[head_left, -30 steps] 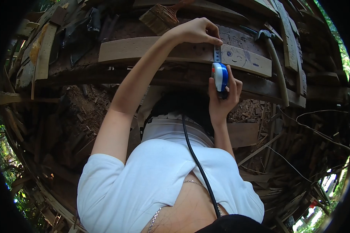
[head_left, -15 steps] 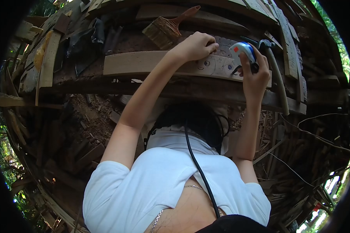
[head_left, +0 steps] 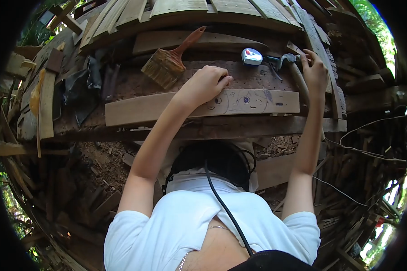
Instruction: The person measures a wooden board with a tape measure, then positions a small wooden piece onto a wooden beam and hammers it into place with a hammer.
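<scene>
A pale wooden board [head_left: 145,108] with faces drawn in ink on its right half lies across the dark bench. My left hand [head_left: 208,83] is closed at the board's back edge, left of the drawings; whatever its fingers hold is hidden. Near the hammer [head_left: 298,74], my right hand [head_left: 315,67] is raised with thumb and fingers bent close to a small wood strip [head_left: 294,48]; contact is unclear. The white and blue tape measure [head_left: 252,57] lies on the bench behind the board, away from both hands.
A wide paintbrush [head_left: 167,63] with a reddish handle rests behind my left hand. Slats [head_left: 181,6] line the back. Dark sheet scraps [head_left: 79,88] lie at the left. Wood debris [head_left: 106,160] covers the ground, and thin wires run at the right.
My right hand has let go of the tape measure, now lying behind the board, and moved right to the hammer. The tape no longer spans the board. My left hand stays near the board's back edge.
</scene>
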Tool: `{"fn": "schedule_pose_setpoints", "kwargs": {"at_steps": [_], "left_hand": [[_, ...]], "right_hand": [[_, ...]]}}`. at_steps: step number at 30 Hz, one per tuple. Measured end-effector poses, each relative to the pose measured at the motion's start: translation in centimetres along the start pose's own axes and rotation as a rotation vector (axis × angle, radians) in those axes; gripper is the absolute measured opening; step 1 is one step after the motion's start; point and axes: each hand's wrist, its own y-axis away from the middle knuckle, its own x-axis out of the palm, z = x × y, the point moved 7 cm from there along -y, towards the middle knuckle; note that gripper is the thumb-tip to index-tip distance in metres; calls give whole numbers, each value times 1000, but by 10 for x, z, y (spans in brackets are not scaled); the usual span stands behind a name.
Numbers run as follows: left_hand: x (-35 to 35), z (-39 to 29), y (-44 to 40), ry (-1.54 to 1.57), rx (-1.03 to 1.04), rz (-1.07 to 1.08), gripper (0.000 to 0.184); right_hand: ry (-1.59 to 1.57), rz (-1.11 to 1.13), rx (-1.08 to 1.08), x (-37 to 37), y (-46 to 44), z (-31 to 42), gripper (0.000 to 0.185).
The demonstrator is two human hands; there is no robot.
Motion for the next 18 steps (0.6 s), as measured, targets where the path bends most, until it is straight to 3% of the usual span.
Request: {"fn": "schedule_pose_setpoints", "kwargs": {"at_steps": [4, 6, 10, 16, 18], "left_hand": [[0, 0, 0, -12, -7, -4, 26], [1, 0, 0, 14, -22, 14, 28], [-3, -13, 3, 83, 26, 66, 37], [-8, -45, 37, -57, 37, 54, 44], [-8, -47, 49, -252, 33, -40, 57]], "right_hand": [[75, 164, -81, 37, -49, -48, 36], [236, 255, -258, 55, -59, -50, 40], [68, 472, -228, 67, -73, -61, 37], [59, 542, -263, 68, -72, -57, 37], [121, 480, -271, 75, -74, -61, 37]]}}
